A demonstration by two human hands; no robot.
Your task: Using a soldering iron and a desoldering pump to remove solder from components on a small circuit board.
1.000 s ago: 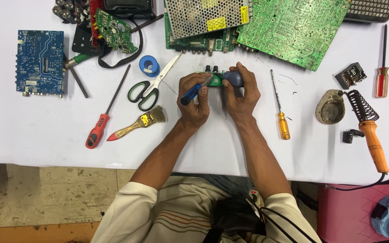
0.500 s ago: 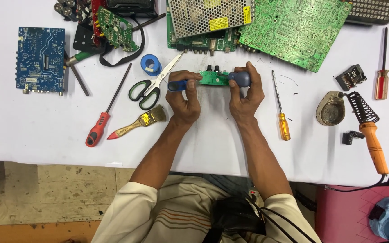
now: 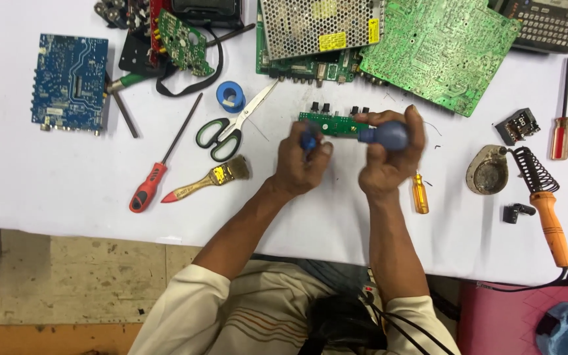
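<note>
Green circuit strip (image 3: 334,124) lies on the white bench (image 3: 67,177), just below the big boards at the far edge, with small black knobs along its far side. The left hand (image 3: 302,161) is curled narrow around a small blue piece (image 3: 309,139) at the strip's left end; what that piece is cannot be made out. The right hand (image 3: 389,158) is closed around a blue bulb-shaped tool (image 3: 384,135) whose tip touches the strip's right part.

Yellow labels (image 3: 332,41) sit on the metal mesh box (image 3: 317,26) at the far edge, one rectangular near its front edge and a narrow one on its right side. A large green board (image 3: 438,49) lies tilted beside it, touching. A blue board (image 3: 69,82) rests well apart on the left. Blue tape roll (image 3: 231,96) sits next to green-handled scissors (image 3: 221,135). A brush (image 3: 208,181) and a red screwdriver (image 3: 149,186) lie near the left forearm. An amber screwdriver handle (image 3: 420,192) shows just beside the right wrist, its shaft hidden by the hand. To the right stand a round tin (image 3: 488,172), an orange-handled soldering iron (image 3: 550,213) and a red-handled screwdriver (image 3: 561,135).

A keypad device (image 3: 550,23) is cut off at the top right corner. Dark parts at the top left are cut off too and hard to tell apart.
</note>
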